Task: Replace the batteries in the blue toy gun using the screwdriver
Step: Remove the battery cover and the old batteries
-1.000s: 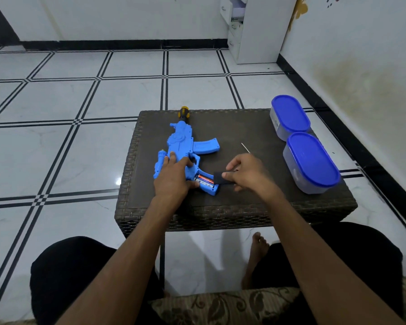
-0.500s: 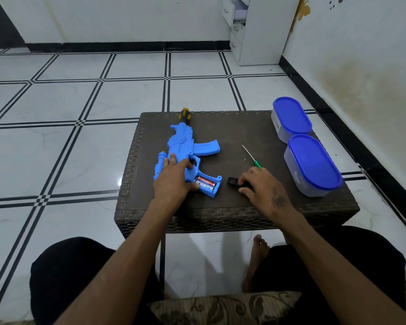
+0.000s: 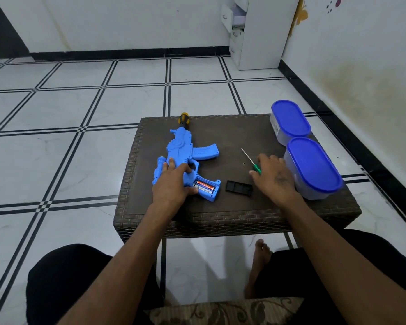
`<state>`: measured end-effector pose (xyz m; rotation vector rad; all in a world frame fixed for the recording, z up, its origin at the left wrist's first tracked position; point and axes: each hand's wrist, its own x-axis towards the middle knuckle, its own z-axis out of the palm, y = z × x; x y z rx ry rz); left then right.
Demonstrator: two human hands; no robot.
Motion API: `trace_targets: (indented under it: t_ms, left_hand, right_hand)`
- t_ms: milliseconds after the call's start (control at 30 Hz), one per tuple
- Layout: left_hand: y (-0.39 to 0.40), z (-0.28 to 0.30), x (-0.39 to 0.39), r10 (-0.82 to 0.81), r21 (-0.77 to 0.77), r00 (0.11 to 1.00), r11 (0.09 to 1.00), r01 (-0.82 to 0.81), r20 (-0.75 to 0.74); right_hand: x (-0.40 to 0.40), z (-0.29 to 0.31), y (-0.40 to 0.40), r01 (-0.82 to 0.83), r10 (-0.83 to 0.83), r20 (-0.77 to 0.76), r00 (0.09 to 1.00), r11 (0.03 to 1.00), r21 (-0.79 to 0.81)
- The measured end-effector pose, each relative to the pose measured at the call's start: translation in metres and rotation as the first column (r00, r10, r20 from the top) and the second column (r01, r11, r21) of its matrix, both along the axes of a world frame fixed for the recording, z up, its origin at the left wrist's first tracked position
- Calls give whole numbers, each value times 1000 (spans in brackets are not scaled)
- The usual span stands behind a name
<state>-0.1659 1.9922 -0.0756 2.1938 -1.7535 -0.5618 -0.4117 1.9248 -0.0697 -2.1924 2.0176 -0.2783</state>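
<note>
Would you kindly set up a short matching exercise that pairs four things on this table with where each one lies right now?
Things:
1. screwdriver
2. battery cover
3. batteries
4. toy gun

Places:
A. under the left hand
B. in the open grip compartment
C. flat on the table, between the gun and the right hand
D. at the right hand's fingertips

Pairs: 1-D, 2-C, 3-B, 4-A

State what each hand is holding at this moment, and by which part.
The left hand holds the blue toy gun down by its grip section. The right hand rests over the screwdriver handle; a grasp cannot be told.
</note>
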Motion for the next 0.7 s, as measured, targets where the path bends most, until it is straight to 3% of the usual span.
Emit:
trace_targets:
  t_ms: [200,433,567,700]
  left_hand:
    - [-1,4,0,0,16,1000,1000,0,21]
    - [5,2,-1,28,8,993,1000,-29,112]
    - [7,2,-1,48,0,993,999,-48,112]
    - [4,2,-1,44,12,992,999,-46,121]
  right_hand:
    - [3,-2,-13,37,-44,79,996,995,93]
    - [22,31,-6,-127,162,386,908,985,-117]
    - [32,59,9,-368,385,370,846,922,-118]
    - [32,71,17,-521,520,165,838,852,-39]
